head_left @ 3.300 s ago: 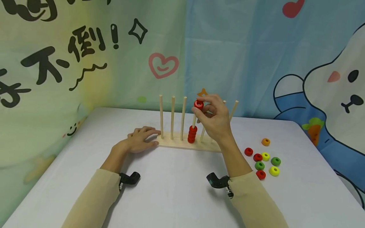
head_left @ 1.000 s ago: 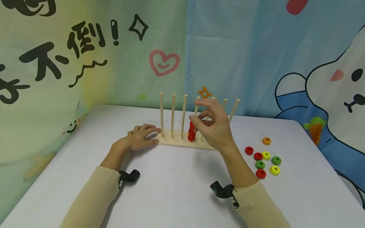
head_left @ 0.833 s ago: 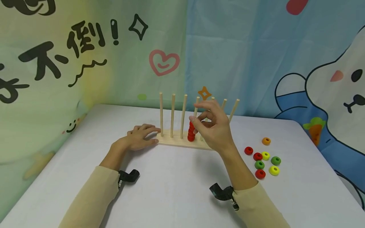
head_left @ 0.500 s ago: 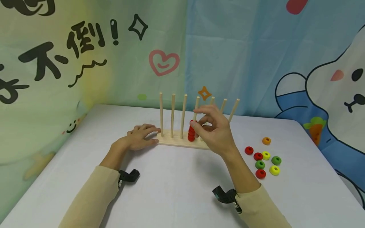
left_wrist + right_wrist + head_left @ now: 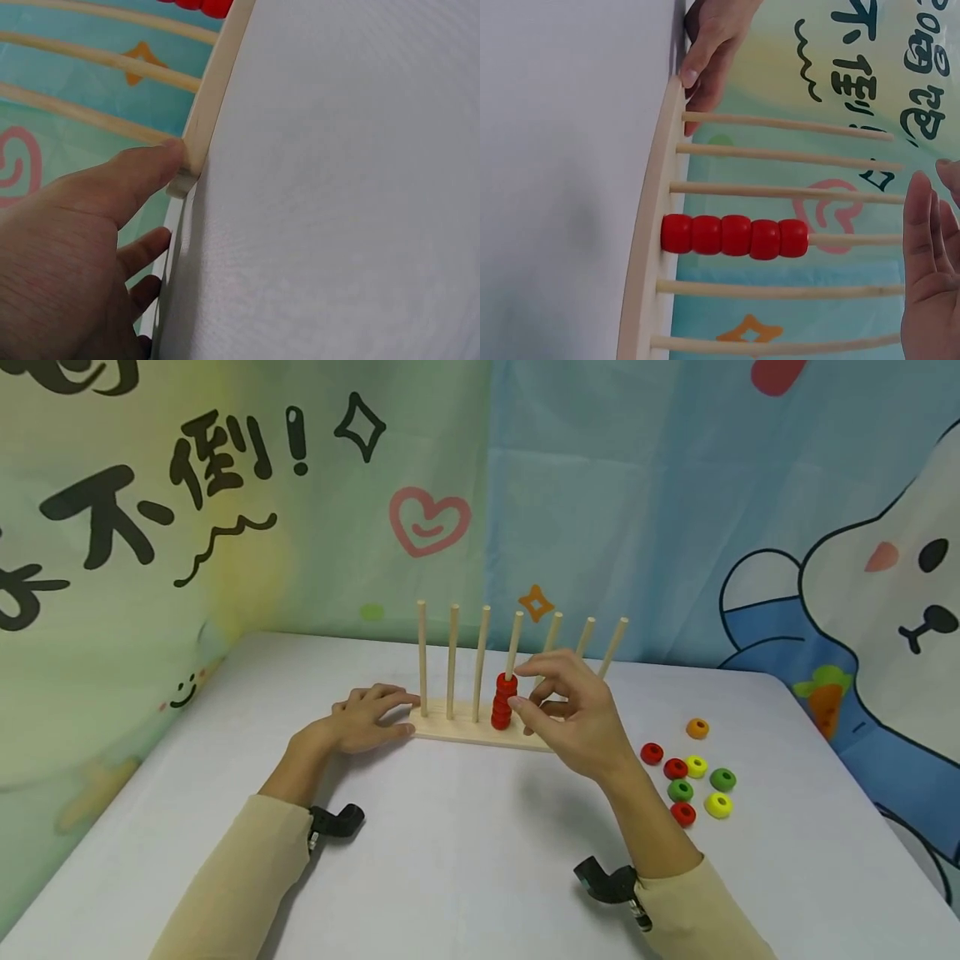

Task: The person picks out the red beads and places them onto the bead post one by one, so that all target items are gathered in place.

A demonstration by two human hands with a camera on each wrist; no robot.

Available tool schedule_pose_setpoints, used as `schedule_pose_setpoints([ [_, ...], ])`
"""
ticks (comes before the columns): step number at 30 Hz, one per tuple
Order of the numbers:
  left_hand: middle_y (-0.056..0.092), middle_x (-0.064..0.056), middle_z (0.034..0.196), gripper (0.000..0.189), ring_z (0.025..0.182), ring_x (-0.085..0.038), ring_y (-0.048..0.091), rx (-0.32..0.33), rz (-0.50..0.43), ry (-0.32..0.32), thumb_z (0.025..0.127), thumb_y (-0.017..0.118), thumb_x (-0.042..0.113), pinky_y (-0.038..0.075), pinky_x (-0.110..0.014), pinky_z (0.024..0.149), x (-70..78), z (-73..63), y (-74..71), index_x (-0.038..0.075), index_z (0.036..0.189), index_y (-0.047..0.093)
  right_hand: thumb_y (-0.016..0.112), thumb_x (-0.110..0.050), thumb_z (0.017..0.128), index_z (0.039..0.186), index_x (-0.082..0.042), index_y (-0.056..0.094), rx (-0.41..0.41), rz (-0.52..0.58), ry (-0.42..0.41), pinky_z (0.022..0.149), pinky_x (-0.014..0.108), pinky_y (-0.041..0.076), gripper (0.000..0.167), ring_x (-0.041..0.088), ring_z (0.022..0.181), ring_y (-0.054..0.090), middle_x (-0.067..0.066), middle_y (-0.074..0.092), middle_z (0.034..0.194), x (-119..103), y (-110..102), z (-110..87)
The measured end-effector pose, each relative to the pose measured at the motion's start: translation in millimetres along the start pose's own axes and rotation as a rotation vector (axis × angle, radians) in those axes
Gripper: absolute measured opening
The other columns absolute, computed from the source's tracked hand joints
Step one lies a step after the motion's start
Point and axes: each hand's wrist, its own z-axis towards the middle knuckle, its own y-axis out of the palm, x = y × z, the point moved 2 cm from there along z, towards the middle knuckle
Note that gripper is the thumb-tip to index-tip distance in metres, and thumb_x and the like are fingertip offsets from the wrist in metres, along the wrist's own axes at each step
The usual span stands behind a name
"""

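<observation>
A wooden peg rack point(image 5: 457, 732) with several upright pegs stands on the white table. Several red beads point(image 5: 504, 703) are stacked on its middle peg; the right wrist view shows the stack point(image 5: 735, 236) touching bead to bead down to the base. My left hand point(image 5: 367, 720) holds the rack's left end, thumb at the front corner and index finger at the back. In the left wrist view the thumb of my left hand point(image 5: 90, 225) touches the base end. My right hand point(image 5: 577, 710) is just right of the stack, fingers loosely bent, apart from the beads and holding nothing.
Loose beads lie on the table to the right: red point(image 5: 652, 753), green point(image 5: 723, 779), yellow point(image 5: 718, 805) and an orange bead point(image 5: 697, 728) farther back. The other pegs carry no beads. A printed cloth backdrop point(image 5: 570, 485) hangs behind the table.
A red bead that my right hand held at the top of the middle peg now sits on the stack. My right hand has lowered, let go and drawn slightly right. My left hand keeps its place.
</observation>
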Motion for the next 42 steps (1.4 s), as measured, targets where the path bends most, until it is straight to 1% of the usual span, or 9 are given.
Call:
schedule_pose_setpoints([
  [3,0.029,-0.010,0.165,0.058,0.145,-0.051,0.025,-0.003,-0.013,0.006,0.102,0.054,0.053,0.024,-0.074,0.105,0.7,-1.3,1.0,0.030,0.155,0.045,0.073,0.013,0.087,0.121,-0.004,0.067,-0.016,-0.022,0.011,0.063,0.032,0.061,0.038,0.018,0.068,0.066,0.012,0.059,0.117,0,-3,-3.6],
  [6,0.029,-0.009,0.165,0.059,0.145,-0.050,0.025,-0.002,-0.020,0.008,0.102,0.053,0.055,0.024,-0.074,0.105,0.4,-0.8,3.4,0.031,0.155,0.045,0.074,0.012,0.086,0.120,-0.005,0.067,-0.024,-0.058,0.015,0.065,0.031,0.061,0.038,0.017,0.069,0.066,0.009,0.060,0.116,1,-8,-8.5],
  [9,0.030,-0.009,0.165,0.058,0.145,-0.050,0.025,0.000,-0.012,0.008,0.102,0.053,0.055,0.024,-0.074,0.105,-0.1,-0.8,3.0,0.031,0.155,0.045,0.074,0.012,0.087,0.119,-0.005,0.068,-0.028,-0.065,0.023,0.066,0.031,0.061,0.037,0.016,0.069,0.066,0.006,0.061,0.114,4,-11,-12.4],
  [15,0.030,-0.009,0.165,0.058,0.145,-0.049,0.026,-0.003,-0.011,0.006,0.102,0.053,0.054,0.025,-0.073,0.105,1.4,-1.2,0.7,0.031,0.155,0.045,0.075,0.012,0.086,0.119,-0.006,0.069,-0.039,-0.077,0.012,0.066,0.033,0.061,0.037,0.016,0.069,0.066,0.013,0.062,0.110,6,-12,-17.3],
  [18,0.029,-0.010,0.165,0.058,0.145,-0.049,0.025,-0.003,-0.014,0.001,0.102,0.053,0.054,0.025,-0.073,0.105,1.2,-1.6,1.2,0.031,0.155,0.044,0.076,0.010,0.086,0.119,-0.008,0.069,-0.052,-0.100,0.013,0.067,0.032,0.061,0.038,0.016,0.070,0.065,0.009,0.064,0.110,7,-14,-19.7],
  [21,0.028,-0.010,0.165,0.059,0.145,-0.049,0.025,-0.001,-0.019,0.002,0.102,0.053,0.054,0.024,-0.073,0.105,1.0,-2.3,0.9,0.031,0.155,0.044,0.076,0.008,0.086,0.119,-0.008,0.069,-0.068,-0.133,0.032,0.068,0.030,0.061,0.037,0.014,0.071,0.066,0.004,0.064,0.109,8,-18,-23.6],
  [26,0.028,-0.010,0.166,0.059,0.145,-0.050,0.025,-0.002,-0.010,0.008,0.102,0.053,0.055,0.024,-0.074,0.105,0.7,-2.6,0.0,0.030,0.156,0.044,0.077,0.006,0.087,0.118,-0.009,0.069,-0.080,-0.185,0.075,0.071,0.027,0.061,0.036,0.012,0.074,0.066,0.000,0.064,0.108,10,-28,-31.6],
  [32,0.028,-0.009,0.166,0.059,0.146,-0.049,0.024,-0.011,-0.004,0.005,0.102,0.053,0.055,0.024,-0.073,0.106,-0.8,-2.5,-0.6,0.031,0.156,0.043,0.078,0.005,0.087,0.118,-0.011,0.069,-0.086,-0.249,0.109,0.073,0.025,0.060,0.036,0.011,0.077,0.066,-0.003,0.065,0.111,13,-40,-41.0],
  [42,0.030,-0.007,0.165,0.057,0.146,-0.047,0.025,0.001,-0.011,0.004,0.102,0.054,0.054,0.024,-0.072,0.105,-1.8,-2.0,0.5,0.032,0.154,0.046,0.079,0.000,0.088,0.120,-0.016,0.069,-0.106,-0.313,0.170,0.078,0.021,0.058,0.037,0.011,0.080,0.065,-0.005,0.065,0.110,15,-57,-50.2],
])
